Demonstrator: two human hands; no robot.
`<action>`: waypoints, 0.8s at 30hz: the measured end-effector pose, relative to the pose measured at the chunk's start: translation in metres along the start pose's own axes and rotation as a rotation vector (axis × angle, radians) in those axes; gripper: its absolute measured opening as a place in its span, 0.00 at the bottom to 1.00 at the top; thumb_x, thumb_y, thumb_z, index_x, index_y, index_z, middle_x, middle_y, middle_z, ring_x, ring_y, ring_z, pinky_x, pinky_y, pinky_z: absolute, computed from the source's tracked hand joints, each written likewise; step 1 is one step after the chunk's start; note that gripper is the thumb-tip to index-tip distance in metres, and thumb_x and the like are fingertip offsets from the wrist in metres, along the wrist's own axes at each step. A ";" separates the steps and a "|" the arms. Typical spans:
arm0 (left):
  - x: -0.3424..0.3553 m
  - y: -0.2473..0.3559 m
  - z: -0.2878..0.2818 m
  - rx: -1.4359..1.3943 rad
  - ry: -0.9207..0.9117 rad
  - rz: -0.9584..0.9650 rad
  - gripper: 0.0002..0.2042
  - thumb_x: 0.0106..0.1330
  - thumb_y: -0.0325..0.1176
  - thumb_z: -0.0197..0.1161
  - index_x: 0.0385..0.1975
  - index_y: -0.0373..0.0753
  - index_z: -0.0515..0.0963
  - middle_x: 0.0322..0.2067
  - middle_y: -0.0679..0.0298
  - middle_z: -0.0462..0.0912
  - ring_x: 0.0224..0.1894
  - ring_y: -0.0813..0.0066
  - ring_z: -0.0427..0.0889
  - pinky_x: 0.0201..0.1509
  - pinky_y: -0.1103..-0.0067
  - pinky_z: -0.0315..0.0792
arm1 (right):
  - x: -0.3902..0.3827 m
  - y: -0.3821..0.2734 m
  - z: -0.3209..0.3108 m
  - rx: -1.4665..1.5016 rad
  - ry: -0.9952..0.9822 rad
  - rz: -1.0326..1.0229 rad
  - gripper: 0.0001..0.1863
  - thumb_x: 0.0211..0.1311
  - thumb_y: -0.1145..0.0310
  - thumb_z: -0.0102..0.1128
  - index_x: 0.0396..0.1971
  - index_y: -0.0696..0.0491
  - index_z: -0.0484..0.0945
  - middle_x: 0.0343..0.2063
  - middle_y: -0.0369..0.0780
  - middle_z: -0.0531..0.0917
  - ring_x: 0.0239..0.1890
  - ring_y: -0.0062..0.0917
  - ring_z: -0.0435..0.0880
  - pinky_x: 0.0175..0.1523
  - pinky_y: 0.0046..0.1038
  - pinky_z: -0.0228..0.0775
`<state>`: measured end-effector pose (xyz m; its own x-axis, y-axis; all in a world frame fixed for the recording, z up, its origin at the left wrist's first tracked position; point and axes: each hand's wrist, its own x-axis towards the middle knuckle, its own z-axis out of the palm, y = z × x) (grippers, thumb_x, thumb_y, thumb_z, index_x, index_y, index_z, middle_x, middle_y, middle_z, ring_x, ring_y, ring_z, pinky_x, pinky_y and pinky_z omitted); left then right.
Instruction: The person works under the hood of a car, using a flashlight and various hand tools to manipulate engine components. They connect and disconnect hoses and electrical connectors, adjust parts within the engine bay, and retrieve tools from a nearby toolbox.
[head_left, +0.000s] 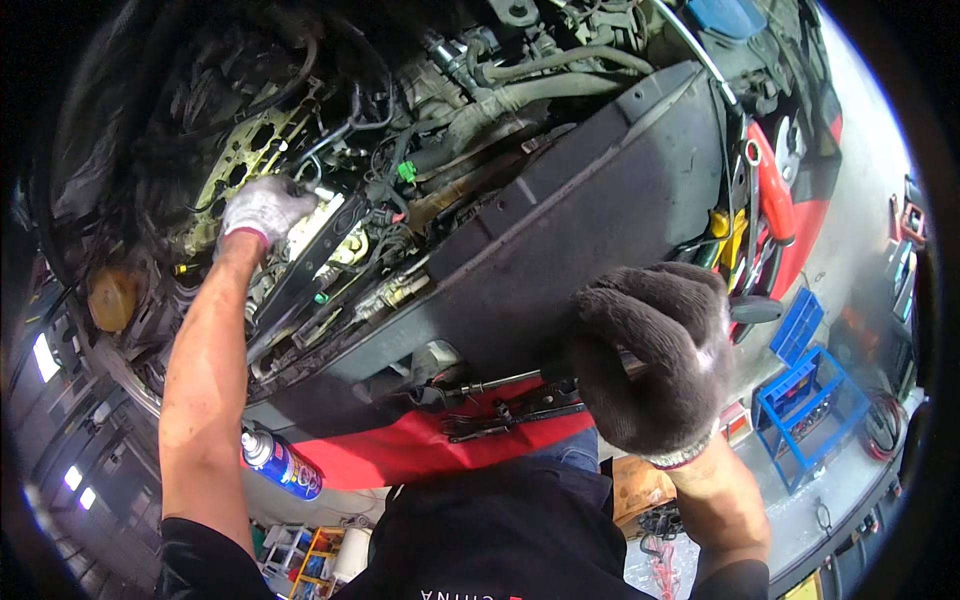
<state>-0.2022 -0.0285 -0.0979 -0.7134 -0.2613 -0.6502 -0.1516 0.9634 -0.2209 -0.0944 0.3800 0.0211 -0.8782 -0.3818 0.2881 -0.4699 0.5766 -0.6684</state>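
Observation:
My left hand (262, 212), in a pale grey work glove, reaches into the engine bay of a car. Its fingers are curled beside a brightly lit pale part (318, 232) and a long black bar (312, 248); what they hold is hidden. Just beyond it lies a perforated metal plate (255, 150). My right hand (655, 360), in a dark-coated glove, is raised in front of the black front panel (590, 215). Its fingers and thumb are bent together, and anything between them is too hidden to name.
A red cover (370, 452) drapes the car's front, with a blue spray can (282, 465) by it. Red-handled pliers (770, 185) and other tools lie at the right. Hoses (540, 92) cross the engine. A blue metal frame (815, 410) stands on the floor.

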 end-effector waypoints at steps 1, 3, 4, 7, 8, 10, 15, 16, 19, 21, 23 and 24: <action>-0.003 -0.006 -0.005 0.025 0.010 -0.012 0.28 0.54 0.60 0.61 0.43 0.43 0.86 0.41 0.50 0.87 0.47 0.54 0.85 0.54 0.66 0.77 | -0.002 0.002 -0.002 0.007 0.011 -0.013 0.23 0.40 0.77 0.72 0.42 0.52 0.83 0.38 0.41 0.84 0.41 0.38 0.82 0.47 0.41 0.74; 0.002 -0.022 0.005 0.072 0.053 0.011 0.28 0.55 0.59 0.60 0.47 0.44 0.85 0.43 0.50 0.87 0.48 0.53 0.85 0.55 0.65 0.76 | -0.009 0.003 -0.003 0.033 0.028 -0.031 0.22 0.39 0.77 0.71 0.41 0.52 0.83 0.37 0.40 0.84 0.40 0.37 0.82 0.46 0.41 0.73; 0.004 -0.023 0.013 0.068 0.058 -0.006 0.28 0.56 0.60 0.60 0.48 0.44 0.85 0.44 0.49 0.86 0.48 0.52 0.85 0.55 0.65 0.76 | -0.012 0.002 -0.006 0.049 0.009 -0.027 0.23 0.39 0.81 0.70 0.42 0.54 0.81 0.38 0.42 0.84 0.41 0.38 0.82 0.47 0.42 0.73; 0.007 -0.010 0.044 0.086 0.115 -0.046 0.27 0.60 0.57 0.56 0.48 0.41 0.83 0.48 0.48 0.85 0.51 0.52 0.84 0.57 0.64 0.76 | -0.019 -0.009 -0.020 0.037 -0.082 0.013 0.22 0.41 0.82 0.67 0.42 0.55 0.79 0.38 0.44 0.83 0.43 0.40 0.82 0.51 0.46 0.72; 0.007 -0.009 0.052 0.067 0.162 -0.028 0.26 0.60 0.56 0.56 0.46 0.41 0.84 0.46 0.48 0.85 0.50 0.51 0.84 0.56 0.64 0.76 | -0.022 -0.015 -0.023 0.026 -0.103 0.022 0.21 0.44 0.80 0.67 0.43 0.54 0.79 0.38 0.44 0.83 0.44 0.40 0.81 0.53 0.48 0.71; 0.009 -0.005 0.059 0.049 0.222 -0.002 0.24 0.60 0.54 0.57 0.44 0.41 0.84 0.43 0.48 0.86 0.48 0.49 0.85 0.53 0.62 0.77 | -0.029 -0.015 -0.030 0.044 -0.142 0.028 0.19 0.47 0.77 0.67 0.43 0.53 0.79 0.39 0.43 0.83 0.45 0.41 0.81 0.55 0.49 0.70; 0.006 0.002 0.064 0.078 0.233 0.093 0.27 0.64 0.59 0.55 0.46 0.40 0.83 0.43 0.46 0.86 0.46 0.48 0.85 0.52 0.61 0.77 | -0.037 -0.017 -0.036 0.061 -0.199 0.048 0.17 0.51 0.70 0.69 0.43 0.51 0.78 0.43 0.43 0.82 0.48 0.45 0.79 0.56 0.50 0.70; 0.006 0.002 0.067 0.084 0.242 0.066 0.27 0.66 0.58 0.54 0.46 0.40 0.83 0.43 0.45 0.85 0.47 0.48 0.85 0.52 0.60 0.77 | -0.037 -0.018 -0.037 0.066 -0.204 0.050 0.16 0.52 0.69 0.69 0.42 0.50 0.78 0.43 0.43 0.81 0.48 0.45 0.79 0.56 0.51 0.69; 0.002 0.007 0.075 0.065 0.233 0.014 0.27 0.69 0.57 0.50 0.47 0.38 0.82 0.43 0.44 0.85 0.47 0.46 0.85 0.54 0.59 0.76 | -0.041 -0.020 -0.037 0.084 -0.210 0.061 0.15 0.54 0.67 0.69 0.42 0.50 0.78 0.43 0.43 0.81 0.49 0.46 0.78 0.57 0.51 0.69; -0.002 0.007 0.075 0.039 0.225 -0.003 0.27 0.70 0.55 0.49 0.49 0.36 0.81 0.44 0.43 0.85 0.49 0.46 0.84 0.55 0.60 0.76 | -0.043 -0.019 -0.037 0.097 -0.214 0.056 0.14 0.55 0.66 0.68 0.41 0.50 0.79 0.43 0.43 0.81 0.49 0.46 0.78 0.57 0.51 0.69; -0.004 0.004 0.078 0.012 0.239 0.008 0.26 0.69 0.53 0.49 0.49 0.35 0.80 0.44 0.42 0.84 0.50 0.45 0.83 0.56 0.60 0.75 | -0.050 -0.020 -0.037 0.098 -0.220 0.062 0.14 0.56 0.66 0.67 0.42 0.51 0.79 0.43 0.43 0.81 0.49 0.46 0.78 0.58 0.51 0.68; -0.005 -0.003 0.079 -0.018 0.220 -0.020 0.26 0.68 0.54 0.51 0.49 0.36 0.81 0.46 0.42 0.84 0.52 0.46 0.82 0.57 0.61 0.74 | -0.053 -0.021 -0.037 0.105 -0.213 0.058 0.14 0.57 0.66 0.67 0.43 0.51 0.79 0.43 0.43 0.82 0.49 0.45 0.78 0.58 0.51 0.68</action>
<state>-0.1446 -0.0343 -0.1513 -0.8419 -0.2633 -0.4710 -0.1781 0.9596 -0.2180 -0.0413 0.4148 0.0447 -0.8598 -0.5000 0.1035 -0.3975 0.5283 -0.7502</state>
